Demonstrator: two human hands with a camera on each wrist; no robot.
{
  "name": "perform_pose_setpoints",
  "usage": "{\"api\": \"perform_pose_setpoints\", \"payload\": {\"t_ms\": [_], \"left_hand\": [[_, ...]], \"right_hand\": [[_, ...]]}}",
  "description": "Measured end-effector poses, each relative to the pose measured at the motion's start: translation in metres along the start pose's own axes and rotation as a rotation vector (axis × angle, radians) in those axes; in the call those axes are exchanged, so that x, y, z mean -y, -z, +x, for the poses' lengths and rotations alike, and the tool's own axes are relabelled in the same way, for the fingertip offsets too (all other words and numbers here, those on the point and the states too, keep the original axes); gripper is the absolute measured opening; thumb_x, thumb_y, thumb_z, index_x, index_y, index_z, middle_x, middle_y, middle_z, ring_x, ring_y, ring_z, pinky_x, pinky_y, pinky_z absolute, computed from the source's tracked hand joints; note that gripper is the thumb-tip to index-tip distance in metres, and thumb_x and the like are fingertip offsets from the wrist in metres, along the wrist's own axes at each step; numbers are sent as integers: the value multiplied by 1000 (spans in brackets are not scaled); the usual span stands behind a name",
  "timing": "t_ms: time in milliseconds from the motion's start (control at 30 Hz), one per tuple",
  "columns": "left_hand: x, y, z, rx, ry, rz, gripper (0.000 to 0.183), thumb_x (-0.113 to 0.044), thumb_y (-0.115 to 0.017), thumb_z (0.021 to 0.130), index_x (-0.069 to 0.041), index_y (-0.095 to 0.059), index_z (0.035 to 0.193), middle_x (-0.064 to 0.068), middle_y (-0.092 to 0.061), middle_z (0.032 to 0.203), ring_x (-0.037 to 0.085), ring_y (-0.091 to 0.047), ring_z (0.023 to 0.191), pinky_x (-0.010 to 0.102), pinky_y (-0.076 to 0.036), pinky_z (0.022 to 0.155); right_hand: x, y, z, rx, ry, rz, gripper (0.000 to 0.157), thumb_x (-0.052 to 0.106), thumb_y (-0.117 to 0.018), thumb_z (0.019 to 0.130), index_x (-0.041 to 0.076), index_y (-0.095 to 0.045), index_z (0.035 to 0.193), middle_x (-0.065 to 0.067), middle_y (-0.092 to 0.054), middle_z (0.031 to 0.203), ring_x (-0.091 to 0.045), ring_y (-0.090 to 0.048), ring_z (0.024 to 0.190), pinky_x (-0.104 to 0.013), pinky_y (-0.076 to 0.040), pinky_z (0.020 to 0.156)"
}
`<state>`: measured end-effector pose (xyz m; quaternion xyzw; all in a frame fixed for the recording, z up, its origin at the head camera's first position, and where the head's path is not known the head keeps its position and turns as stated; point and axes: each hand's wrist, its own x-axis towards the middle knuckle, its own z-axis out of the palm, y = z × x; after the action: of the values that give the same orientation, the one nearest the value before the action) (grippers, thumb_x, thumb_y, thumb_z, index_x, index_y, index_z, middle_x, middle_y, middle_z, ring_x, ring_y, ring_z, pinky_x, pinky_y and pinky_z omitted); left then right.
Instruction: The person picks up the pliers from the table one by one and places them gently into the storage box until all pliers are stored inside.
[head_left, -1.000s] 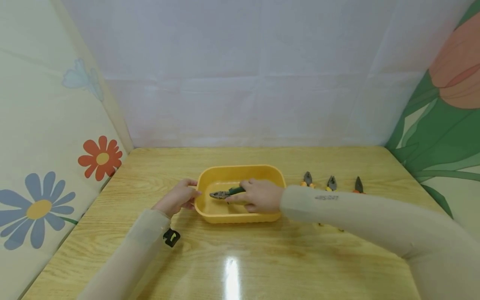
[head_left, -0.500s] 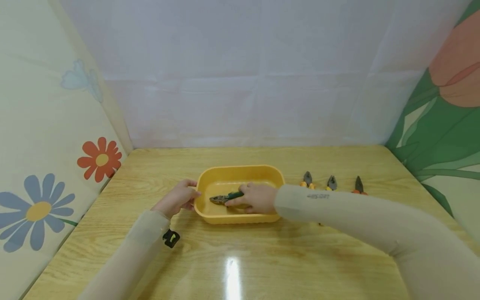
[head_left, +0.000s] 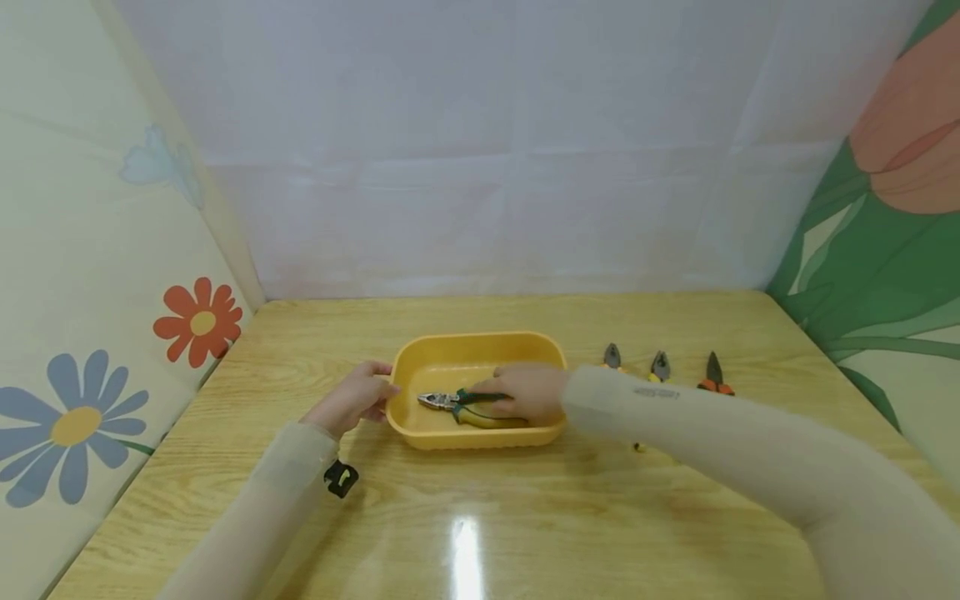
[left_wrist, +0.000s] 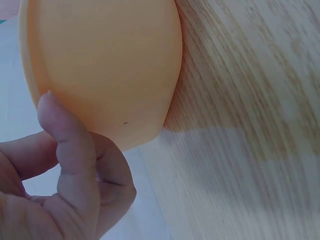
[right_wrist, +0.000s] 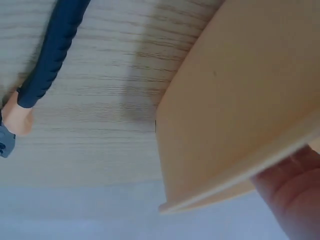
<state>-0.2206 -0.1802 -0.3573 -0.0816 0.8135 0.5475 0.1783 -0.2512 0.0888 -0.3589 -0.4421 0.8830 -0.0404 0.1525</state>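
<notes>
A yellow plastic tub point(head_left: 480, 438) stands on the wooden table. At its left end my left hand point(head_left: 352, 397) pinches the rim; in the left wrist view the thumb point(left_wrist: 70, 145) lies along the tub's edge with the other fingers curled outside it. Combination pliers point(head_left: 444, 402) with green and yellow handles lie on the tub floor, jaws pointing left. Over the ends of their handles is my right hand point(head_left: 531, 390), fingers extended and reaching in from the right end. In the right wrist view the tub wall hides most of that hand.
Right of the tub lie three more pliers: one point(head_left: 612, 357) nearest it, one with yellow handles point(head_left: 661, 367), and a long-nosed one with orange on its handles point(head_left: 715, 374). My right sleeve point(head_left: 675, 417) covers part of them. A white cloth wall point(head_left: 480, 208) rises behind the table.
My right hand has loosened from the pliers and slid right, baring more of both handles. The pliers now rest in the tub. My left hand has stayed on the rim.
</notes>
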Motion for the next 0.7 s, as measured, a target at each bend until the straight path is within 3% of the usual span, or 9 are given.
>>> {"api": "perform_pose_setpoints", "payload": {"t_ms": [167,367,700], "left_hand": [[-1,0,-1,-2,12,10,44,1,-50,97,12,-33,136,15,-53,93,16,-54,65,22,-49,52],[-1,-1,0,-4,14,9,44,1,-50,97,12,-33,136,15,-54,92,15,-54,65,22,-49,52],[0,0,1,-6,20,3,45,1,-49,97,12,-33,137,13,-54,89,14,-54,64,21,-49,51]], "right_hand": [[3,11,-20,-120,-29,32,44,23,-52,102,6,-48,142,-17,-58,128,-32,-57,114,-47,-45,98],[3,14,-39,-261,-45,40,44,24,-55,101,4,-51,139,-17,-59,127,-32,-58,113,-47,-48,94],[2,9,-56,-383,16,-57,42,23,-59,98,1,-55,135,-16,-63,113,-28,-63,96,-42,-53,83]]}}
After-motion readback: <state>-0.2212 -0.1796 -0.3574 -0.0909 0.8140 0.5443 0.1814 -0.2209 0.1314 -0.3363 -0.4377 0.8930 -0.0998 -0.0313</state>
